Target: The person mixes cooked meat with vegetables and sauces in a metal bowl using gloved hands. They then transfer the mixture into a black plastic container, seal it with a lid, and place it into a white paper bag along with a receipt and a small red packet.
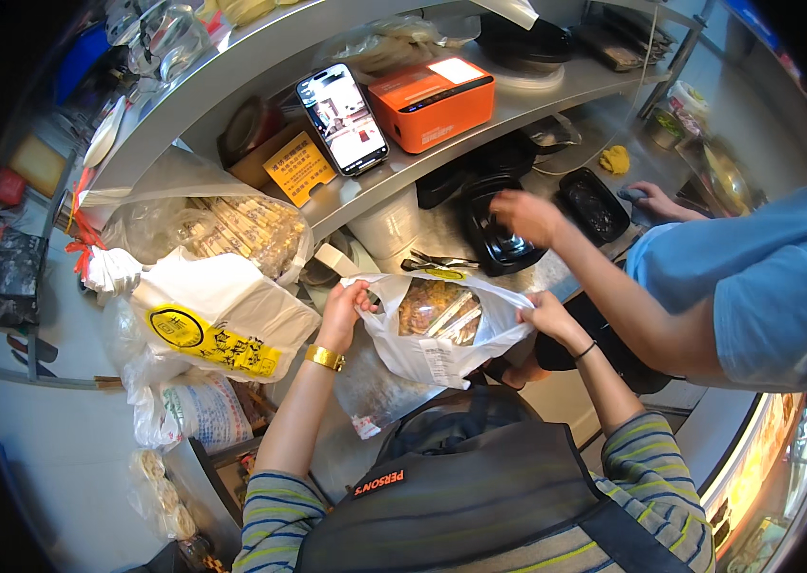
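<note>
A white plastic carrier bag (pixel 403 358) hangs spread between my two hands. My left hand (pixel 347 308) grips its left handle, and the right handle is pinched in my right hand (pixel 550 314). Through the bag's wide mouth I see a food container with a clear lid (pixel 421 304); brownish food shows inside. Paper-wrapped chopsticks (pixel 457 319) lie on top of that lid. A printed slip (pixel 439 362) is on the bag's near side.
A co-worker's hand (pixel 528 218) is over black plastic containers (pixel 500 251) at the right. Wrapped chopsticks (pixel 246 233) fill a bag at the left, behind a stack of white printed bags (pixel 224 315). A shelf above holds a phone (pixel 342 118) and an orange printer (pixel 432 104).
</note>
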Available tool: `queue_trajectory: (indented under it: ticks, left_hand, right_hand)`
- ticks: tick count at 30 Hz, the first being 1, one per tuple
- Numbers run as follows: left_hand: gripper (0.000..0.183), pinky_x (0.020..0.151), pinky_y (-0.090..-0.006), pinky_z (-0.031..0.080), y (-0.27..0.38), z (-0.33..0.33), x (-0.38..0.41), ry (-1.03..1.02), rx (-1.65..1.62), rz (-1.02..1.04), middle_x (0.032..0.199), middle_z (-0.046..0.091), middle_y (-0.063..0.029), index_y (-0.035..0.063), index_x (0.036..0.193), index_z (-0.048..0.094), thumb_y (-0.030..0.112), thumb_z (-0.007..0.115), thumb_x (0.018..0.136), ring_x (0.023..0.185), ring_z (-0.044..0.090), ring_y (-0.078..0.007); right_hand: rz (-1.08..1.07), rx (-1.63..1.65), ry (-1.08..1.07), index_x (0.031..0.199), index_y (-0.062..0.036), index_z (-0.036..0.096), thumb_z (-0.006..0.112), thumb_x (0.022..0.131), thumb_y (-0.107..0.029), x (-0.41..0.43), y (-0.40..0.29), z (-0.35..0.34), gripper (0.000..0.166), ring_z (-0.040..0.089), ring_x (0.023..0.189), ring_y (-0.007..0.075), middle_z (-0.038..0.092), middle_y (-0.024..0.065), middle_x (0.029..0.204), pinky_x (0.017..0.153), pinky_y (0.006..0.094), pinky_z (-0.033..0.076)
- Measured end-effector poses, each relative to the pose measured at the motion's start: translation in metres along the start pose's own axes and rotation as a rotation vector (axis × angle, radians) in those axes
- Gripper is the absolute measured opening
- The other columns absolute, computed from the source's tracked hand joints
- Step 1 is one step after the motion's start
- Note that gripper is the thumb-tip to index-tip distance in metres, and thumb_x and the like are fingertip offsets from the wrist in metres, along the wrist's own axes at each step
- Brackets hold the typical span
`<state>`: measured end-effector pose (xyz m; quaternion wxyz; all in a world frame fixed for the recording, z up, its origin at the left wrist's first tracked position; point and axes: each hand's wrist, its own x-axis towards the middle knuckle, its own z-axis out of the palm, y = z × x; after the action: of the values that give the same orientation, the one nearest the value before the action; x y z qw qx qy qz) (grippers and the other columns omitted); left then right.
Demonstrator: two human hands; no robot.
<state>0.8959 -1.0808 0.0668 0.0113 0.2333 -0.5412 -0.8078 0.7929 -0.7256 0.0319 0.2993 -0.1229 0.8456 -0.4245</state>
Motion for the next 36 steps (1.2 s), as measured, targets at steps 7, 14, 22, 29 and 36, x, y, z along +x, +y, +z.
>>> queue_trajectory:
  ticks: [7, 14, 22, 29, 36]
  left_hand:
    - [0.019, 0.069, -0.0309, 0.048, 0.015, -0.003, -0.022, -0.217, -0.007, 0.007, 0.070, 0.049, -0.0014, -0.0008, 0.100, 0.054, 0.013, 0.044, 0.092, 0.065, 0.050, -0.0124]
    - [0.026, 0.076, -0.0289, 0.053, 0.002, 0.038, -0.032, -0.475, 0.292, 0.069, 0.111, 0.060, -0.0100, -0.0007, 0.115, 0.055, 0.003, 0.042, 0.093, 0.092, 0.062, -0.0179]
    - [0.025, 0.064, -0.0360, 0.050, 0.017, 0.069, -0.021, -0.328, 1.255, 0.816, 0.103, 0.063, -0.0077, 0.0107, 0.096, 0.066, 0.005, 0.061, 0.072, 0.077, 0.062, -0.0302]
    - [0.015, 0.059, -0.0202, 0.042, -0.085, 0.010, 0.004, 0.133, -0.221, -0.019, 0.077, 0.058, -0.0011, 0.0047, 0.090, 0.055, -0.001, 0.041, 0.086, 0.065, 0.049, -0.0070]
    - [0.013, 0.049, -0.0251, 0.042, -0.107, -0.017, -0.002, -0.045, 0.135, -0.219, 0.062, 0.047, 0.0015, 0.0054, 0.076, 0.054, 0.013, 0.050, 0.086, 0.047, 0.040, -0.0077]
  right_hand:
    - [0.018, 0.948, -0.311, 0.112, 0.0019, 0.061, 0.045, 0.079, -0.003, 0.004, -0.078, -0.001, 0.037, 0.062, 0.090, 0.0118, 0.066, 0.0108, 0.105, 0.077, 0.0246, 0.048]
    - [-0.201, 0.404, -0.556, 0.104, -0.0032, 0.065, 0.062, 0.085, -0.007, 0.029, -0.108, 0.076, 0.021, 0.059, 0.067, 0.0062, 0.066, 0.0025, 0.087, 0.058, 0.0207, 0.051]
    - [-0.339, 0.469, -0.652, 0.096, -0.0051, 0.067, 0.075, 0.075, -0.016, 0.046, -0.113, 0.087, 0.025, 0.058, 0.089, 0.0085, 0.066, 0.0020, 0.099, 0.077, 0.0259, 0.046]
    - [0.214, 1.026, -0.142, 0.066, -0.0096, 0.055, 0.057, 0.080, -0.018, 0.078, -0.019, 0.096, 0.017, 0.057, 0.068, 0.0122, 0.057, 0.0011, 0.068, 0.069, 0.0254, 0.048]
    - [0.355, 1.128, -0.447, 0.059, -0.0102, 0.047, 0.054, 0.083, -0.026, 0.086, 0.009, 0.092, 0.029, 0.033, 0.041, 0.0089, 0.034, -0.0047, 0.047, 0.043, 0.0246, 0.029]
